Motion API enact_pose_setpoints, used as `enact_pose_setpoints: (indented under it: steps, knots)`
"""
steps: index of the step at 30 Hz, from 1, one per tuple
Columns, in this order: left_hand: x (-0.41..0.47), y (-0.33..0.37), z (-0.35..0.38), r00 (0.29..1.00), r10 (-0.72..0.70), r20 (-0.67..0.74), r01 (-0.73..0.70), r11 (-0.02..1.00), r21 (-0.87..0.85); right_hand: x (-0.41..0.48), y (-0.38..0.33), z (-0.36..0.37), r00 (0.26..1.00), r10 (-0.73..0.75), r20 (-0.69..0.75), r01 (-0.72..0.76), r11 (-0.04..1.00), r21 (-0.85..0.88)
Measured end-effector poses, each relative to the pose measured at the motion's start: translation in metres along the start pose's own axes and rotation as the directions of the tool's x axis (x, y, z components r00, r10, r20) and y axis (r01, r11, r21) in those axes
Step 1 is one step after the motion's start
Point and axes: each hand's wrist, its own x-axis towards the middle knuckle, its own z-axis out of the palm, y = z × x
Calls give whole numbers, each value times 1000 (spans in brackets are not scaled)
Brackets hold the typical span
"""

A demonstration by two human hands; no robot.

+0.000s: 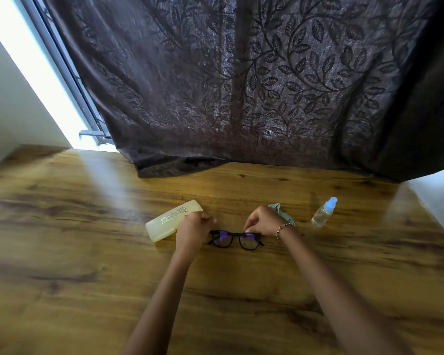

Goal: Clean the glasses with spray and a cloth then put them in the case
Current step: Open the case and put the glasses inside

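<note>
Black-framed glasses (pixel 235 239) lie on the wooden table (pixel 87 252), lenses facing me. My left hand (pixel 194 230) grips the frame's left end, fingers curled. My right hand (pixel 263 222), with a bead bracelet on the wrist, pinches the top of the frame's right side. A pale yellow case (pixel 168 222) lies shut just left of my left hand, partly hidden by it. A light green cloth (pixel 280 211) lies crumpled behind my right hand, mostly hidden. A small clear spray bottle (pixel 323 212) with a pale blue cap lies on its side to the right.
A dark leaf-patterned curtain (pixel 241 85) hangs behind the table and drapes onto its far edge. A bright window frame (pixel 62 73) shows at the back left. A white wall (pixel 441 196) borders the table at right.
</note>
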Motion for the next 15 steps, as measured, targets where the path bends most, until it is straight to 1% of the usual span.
enact_pose_setpoints:
  steps: [3,4,6,7,8,9,11,13,15]
  knots:
    - [-2,-14,-12,992,122,-31,-124,990,-64,4,-4,-1,1000,10,5,-10,1000,8]
    - [-2,-20,-17,985,165,-40,-168,983,-73,6,-8,-1,1000,3,-19,-2,1000,14]
    - [-2,-31,-29,975,203,-90,-211,974,-85,13,-22,0,996,-53,-79,55,998,22]
    - [-2,-37,-36,967,215,-135,-224,973,-54,17,-31,1,991,-94,-97,98,995,29]
    - [-2,-43,-42,957,225,-182,-227,974,14,20,-41,4,984,-139,-107,144,989,37]
    - [-1,-49,-48,949,225,-220,-208,973,99,24,-50,6,977,-182,-114,188,981,45]
    - [-1,-63,-61,954,154,-259,-103,974,201,33,-68,12,959,-255,-127,261,965,33]
    - [0,-79,-71,974,42,-223,5,978,207,40,-83,19,939,-320,-127,321,947,-15]
    - [1,-93,-75,990,-36,-136,62,979,196,48,-95,24,924,-371,-93,367,929,-52]
